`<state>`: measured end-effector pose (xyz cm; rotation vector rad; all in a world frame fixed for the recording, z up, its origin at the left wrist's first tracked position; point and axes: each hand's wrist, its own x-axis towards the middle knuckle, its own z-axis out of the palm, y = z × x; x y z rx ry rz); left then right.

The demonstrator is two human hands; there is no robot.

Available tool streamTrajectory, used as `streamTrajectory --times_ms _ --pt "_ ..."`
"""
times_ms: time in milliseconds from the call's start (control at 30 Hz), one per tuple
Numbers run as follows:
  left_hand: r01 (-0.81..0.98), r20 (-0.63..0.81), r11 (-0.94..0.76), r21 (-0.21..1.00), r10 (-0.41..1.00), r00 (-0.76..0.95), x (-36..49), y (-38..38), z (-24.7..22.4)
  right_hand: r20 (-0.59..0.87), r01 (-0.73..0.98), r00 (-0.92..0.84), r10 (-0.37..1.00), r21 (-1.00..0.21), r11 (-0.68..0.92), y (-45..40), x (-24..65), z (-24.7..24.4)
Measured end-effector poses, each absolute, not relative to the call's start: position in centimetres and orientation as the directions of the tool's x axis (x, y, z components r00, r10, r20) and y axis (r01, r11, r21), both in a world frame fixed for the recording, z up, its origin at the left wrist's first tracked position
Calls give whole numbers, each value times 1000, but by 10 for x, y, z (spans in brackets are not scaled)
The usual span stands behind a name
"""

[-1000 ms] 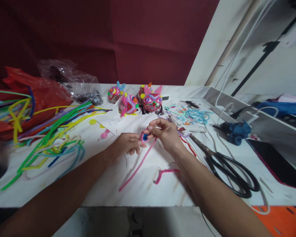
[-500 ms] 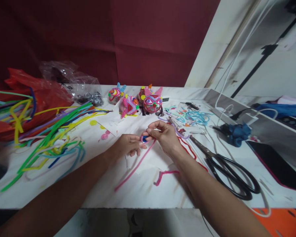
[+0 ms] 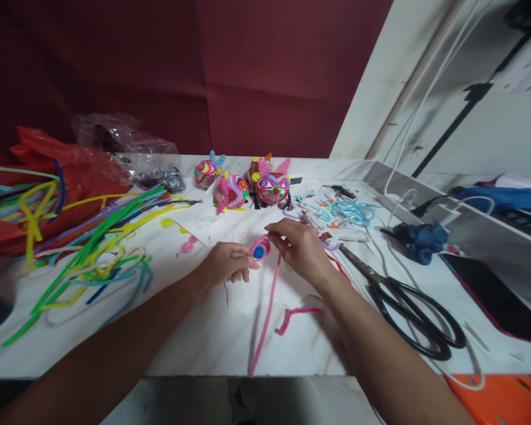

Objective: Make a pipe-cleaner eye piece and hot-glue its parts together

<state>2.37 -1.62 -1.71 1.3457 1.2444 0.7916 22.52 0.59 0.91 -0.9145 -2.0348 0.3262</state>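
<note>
Between both hands is a small coil (image 3: 259, 252) with a blue centre and pink rings. My left hand (image 3: 230, 261) pinches its left edge between thumb and fingers. Thumb and fingers of my right hand (image 3: 292, 241) are closed on the pink pipe cleaner at the coil's upper right. The free length of this pink pipe cleaner (image 3: 268, 313) hangs down toward the table's front edge. A short bent magenta piece (image 3: 292, 313) lies on the white table, right of that tail.
Colourful pipe cleaners (image 3: 97, 236) and a red bag (image 3: 84, 171) lie left. Decorated round figures (image 3: 272, 188) stand at the back. Large black-handled scissors (image 3: 407, 307), a dark phone (image 3: 495, 295), cables and a blue cloth item (image 3: 427, 242) are at the right.
The coil's blue centre now faces the camera and shows more fully. The pink tail has swung right and hangs more steeply. My right hand has turned slightly and shifted right.
</note>
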Motion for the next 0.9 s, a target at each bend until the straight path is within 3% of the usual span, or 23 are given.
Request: streamTrajectory --times_ms 133,367,900 --pt "254 -185 133 958 964 192 27 -19 -13 518 658 -514 684 -273 702 -1 225 14" --pt "340 -141 64 938 968 208 33 -29 1 439 735 -582 685 -77 674 -6 220 17" --pt "285 -81 14 958 971 224 30 -24 -13 520 743 -480 707 -188 642 -8 208 9"
